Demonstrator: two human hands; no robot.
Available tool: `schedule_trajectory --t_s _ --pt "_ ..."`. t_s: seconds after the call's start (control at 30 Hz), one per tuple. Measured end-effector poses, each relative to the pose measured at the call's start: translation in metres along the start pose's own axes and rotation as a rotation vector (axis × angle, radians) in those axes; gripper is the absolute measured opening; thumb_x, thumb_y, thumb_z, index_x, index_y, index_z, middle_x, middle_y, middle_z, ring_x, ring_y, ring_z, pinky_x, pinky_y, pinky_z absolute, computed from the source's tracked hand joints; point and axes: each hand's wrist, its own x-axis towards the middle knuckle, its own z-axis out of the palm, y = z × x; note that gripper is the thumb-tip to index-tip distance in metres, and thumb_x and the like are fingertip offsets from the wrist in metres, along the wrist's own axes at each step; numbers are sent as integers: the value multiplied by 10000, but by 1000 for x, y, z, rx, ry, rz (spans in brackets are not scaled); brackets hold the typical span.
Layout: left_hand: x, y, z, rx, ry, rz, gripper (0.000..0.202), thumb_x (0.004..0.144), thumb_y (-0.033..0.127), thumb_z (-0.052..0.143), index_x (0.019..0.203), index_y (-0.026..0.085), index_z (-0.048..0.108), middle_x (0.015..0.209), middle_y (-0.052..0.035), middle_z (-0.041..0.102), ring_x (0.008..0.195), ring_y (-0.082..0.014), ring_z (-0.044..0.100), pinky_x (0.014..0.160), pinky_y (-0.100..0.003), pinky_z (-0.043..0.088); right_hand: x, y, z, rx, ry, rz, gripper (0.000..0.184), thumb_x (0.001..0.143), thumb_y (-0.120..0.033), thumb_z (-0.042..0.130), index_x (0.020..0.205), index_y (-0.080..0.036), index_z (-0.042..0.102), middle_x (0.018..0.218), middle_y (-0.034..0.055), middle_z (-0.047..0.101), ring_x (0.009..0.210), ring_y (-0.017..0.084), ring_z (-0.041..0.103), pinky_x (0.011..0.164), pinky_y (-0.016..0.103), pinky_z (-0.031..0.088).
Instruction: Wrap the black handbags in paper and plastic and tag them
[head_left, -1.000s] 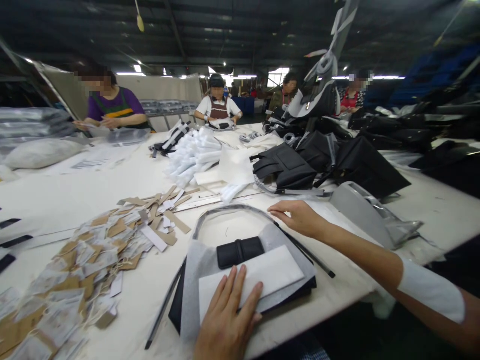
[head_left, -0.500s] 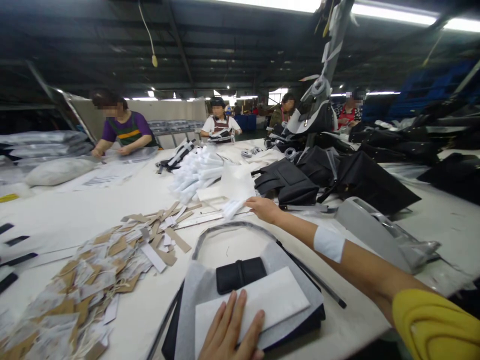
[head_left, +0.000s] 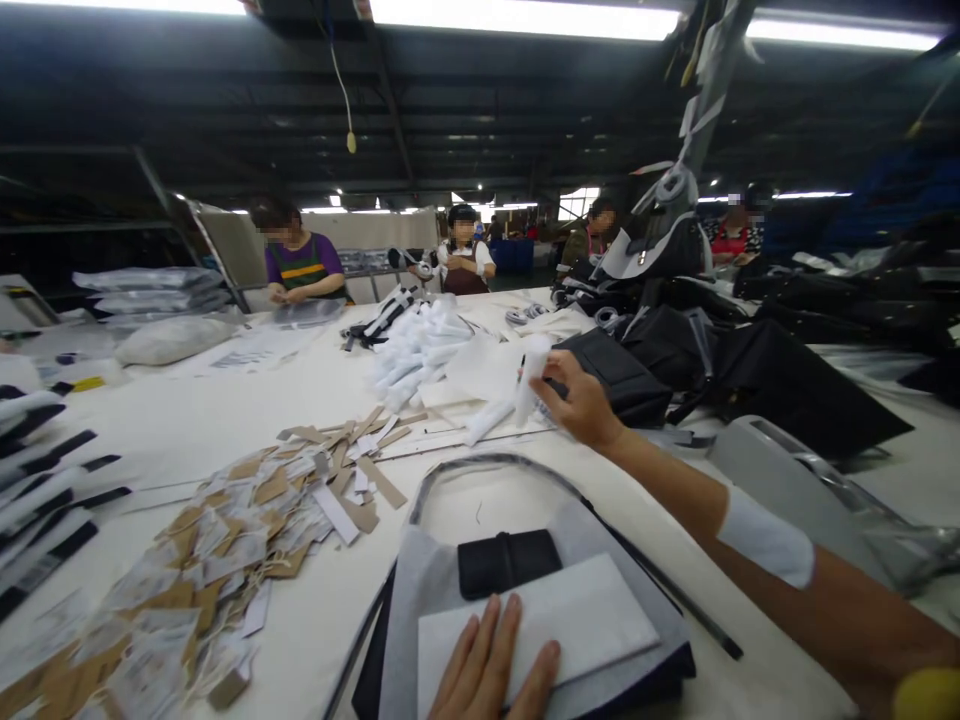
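My left hand (head_left: 491,665) lies with fingers outstretched on a folded white sheet (head_left: 592,615). Beneath the sheet is a dark handbag (head_left: 667,665), partly covered in pale tissue paper (head_left: 420,560), its wrapped handle (head_left: 487,460) arched away from me. A black flap with a strap (head_left: 510,562) shows just beyond the sheet. My right hand (head_left: 581,398) is raised above the table, fingers pinched on a white wrapped strip (head_left: 531,375) held roughly upright. Another white wrapped strip (head_left: 487,422) lies close by, near the heap of white wrapped strips (head_left: 420,345).
Cardboard tags and paper slips (head_left: 247,520) spread across the left. Black bags (head_left: 795,380) pile up at the right, behind a grey tape dispenser (head_left: 787,490). White-and-black strips (head_left: 45,480) lie at the left edge. Several co-workers, one in a purple top (head_left: 307,260), are across the table.
My right hand has lifted a white wrapped strip off the table. My left hand stays flat on the sheet. The view has shifted, so the scene sits farther right.
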Motion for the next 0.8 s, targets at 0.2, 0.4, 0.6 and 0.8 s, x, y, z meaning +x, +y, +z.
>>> schedule_trajectory --t_s 0.2,0.4,0.6,0.8 --pt "7 -2 -22 -72 -157 35 559 951 393 547 1481 262 424 1414 -178 551 1310 -336 517 981 -416 544 -59 -2 -47 108 38 189 366 885 -419 642 1185 -220 577 1063 64 733 956 231 722 881 350 568" --pt "16 4 -36 -127 -314 -3 685 835 162 667 1473 226 425 1495 -212 444 1360 -367 452 1030 -499 500 -120 25 -43 111 -249 211 207 901 -285 549 956 -215 736 980 50 764 954 232 714 916 375 550" --pt "24 1 -41 -169 -407 -2 746 754 47 667 1445 219 444 1484 -228 451 1338 -380 474 1030 -520 494 -130 20 -46 -90 -458 32 309 936 -220 521 1194 -190 690 1281 103 661 1210 235 594 1050 379 450" --pt "27 2 -46 -156 -464 -16 708 784 82 661 1440 230 441 1499 -214 438 1351 -374 458 1040 -525 482 -99 14 -14 -169 -652 -29 234 858 -304 690 1064 -218 760 1066 77 754 1025 245 677 887 309 492"
